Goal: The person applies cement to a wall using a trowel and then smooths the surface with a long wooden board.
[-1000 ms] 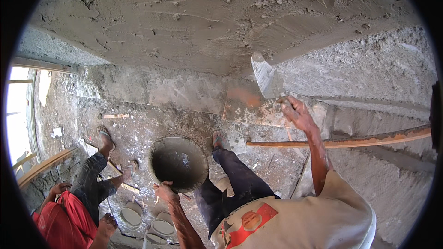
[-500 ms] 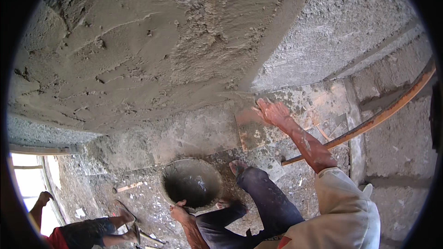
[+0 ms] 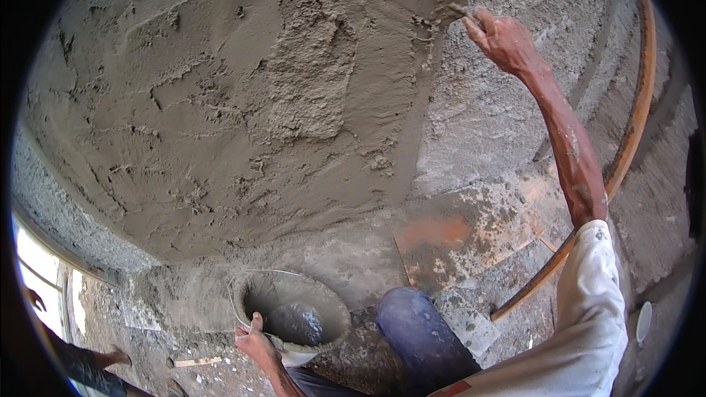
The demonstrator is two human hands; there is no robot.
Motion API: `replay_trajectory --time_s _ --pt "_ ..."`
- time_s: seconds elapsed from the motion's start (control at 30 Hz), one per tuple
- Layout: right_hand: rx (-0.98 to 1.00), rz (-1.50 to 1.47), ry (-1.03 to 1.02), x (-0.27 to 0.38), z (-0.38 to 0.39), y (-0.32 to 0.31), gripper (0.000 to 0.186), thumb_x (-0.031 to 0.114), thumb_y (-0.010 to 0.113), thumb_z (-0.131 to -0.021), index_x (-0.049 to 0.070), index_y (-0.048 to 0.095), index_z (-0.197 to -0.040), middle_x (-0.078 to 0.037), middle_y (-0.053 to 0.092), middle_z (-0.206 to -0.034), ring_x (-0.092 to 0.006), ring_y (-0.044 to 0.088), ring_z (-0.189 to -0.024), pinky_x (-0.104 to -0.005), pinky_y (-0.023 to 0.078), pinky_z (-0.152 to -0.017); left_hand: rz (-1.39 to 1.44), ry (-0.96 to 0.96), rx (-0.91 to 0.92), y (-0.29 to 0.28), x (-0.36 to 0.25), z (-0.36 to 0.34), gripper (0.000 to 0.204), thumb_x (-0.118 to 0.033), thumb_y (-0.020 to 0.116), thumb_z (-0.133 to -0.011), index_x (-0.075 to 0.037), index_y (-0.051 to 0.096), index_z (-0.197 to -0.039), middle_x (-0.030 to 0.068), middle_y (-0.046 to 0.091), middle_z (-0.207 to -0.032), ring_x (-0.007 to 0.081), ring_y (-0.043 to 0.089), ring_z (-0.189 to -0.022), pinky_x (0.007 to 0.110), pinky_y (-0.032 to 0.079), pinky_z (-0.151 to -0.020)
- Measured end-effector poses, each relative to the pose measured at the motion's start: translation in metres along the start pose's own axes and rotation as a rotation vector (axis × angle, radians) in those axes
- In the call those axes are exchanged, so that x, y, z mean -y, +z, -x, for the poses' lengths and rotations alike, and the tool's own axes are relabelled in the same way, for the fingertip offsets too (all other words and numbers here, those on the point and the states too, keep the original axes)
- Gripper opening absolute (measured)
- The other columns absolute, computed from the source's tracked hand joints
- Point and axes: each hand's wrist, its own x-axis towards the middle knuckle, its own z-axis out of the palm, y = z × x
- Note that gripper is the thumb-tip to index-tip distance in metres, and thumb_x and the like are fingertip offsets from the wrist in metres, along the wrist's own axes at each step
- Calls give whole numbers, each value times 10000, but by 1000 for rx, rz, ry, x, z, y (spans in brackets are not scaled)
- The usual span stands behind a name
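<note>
High on the wall, my right hand (image 3: 507, 43) is closed round the handle of a trowel (image 3: 446, 4), whose mortar-smeared blade lies against the wet grey mortar (image 3: 213, 103) near its right border. My left hand (image 3: 257, 342) grips the near left rim of a bucket (image 3: 334, 316) standing tilted at the foot of the wall. Inside the bucket is a little wet, shiny mortar (image 3: 296, 321). A thin wire handle runs along its far rim. Rough, paler wall (image 3: 482, 117) shows to the right of the wet coat.
Mortar-spattered boards (image 3: 471, 231) lie along the wall's base. A curved wooden strip (image 3: 634, 117) rises at the right. My bent knee (image 3: 419, 323) is beside the bucket. At lower left are a hammer-like tool (image 3: 195, 362) and another person's legs (image 3: 95, 362).
My right hand has risen from the base of the wall to its upper part with the trowel. My left hand has tilted the bucket and shifted slightly left. The other person has moved left.
</note>
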Motion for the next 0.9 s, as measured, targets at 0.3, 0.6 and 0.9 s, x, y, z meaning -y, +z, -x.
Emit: replay_trajectory --time_s 0.3,0.6,0.9 --pt "142 -951 214 153 23 68 457 429 442 -1073 137 473 -724 16 441 -612 -118 419 -528 -328 361 -473 -133 133 -17 0 8 -6 446 -71 825 -797 -110 392 -697 -44 410 -681 122 361 -654 326 334 -595" --pt "399 -446 -20 312 119 178 494 439 485 -1034 -18 667 -993 -284 710 -818 -465 716 -791 -551 588 -709 -328 176 -20 -11 8 -12 434 -209 858 -781 -23 477 -690 49 495 -629 200 430 -611 392 414 -627" --pt "920 -523 -193 332 242 171 496 438 534 -1001 -41 598 -1112 -305 705 -932 -468 708 -906 -556 570 -768 -389 207 32 -15 16 -4 446 -298 856 -767 18 543 -734 159 577 -626 277 559 -602 443 460 -648"
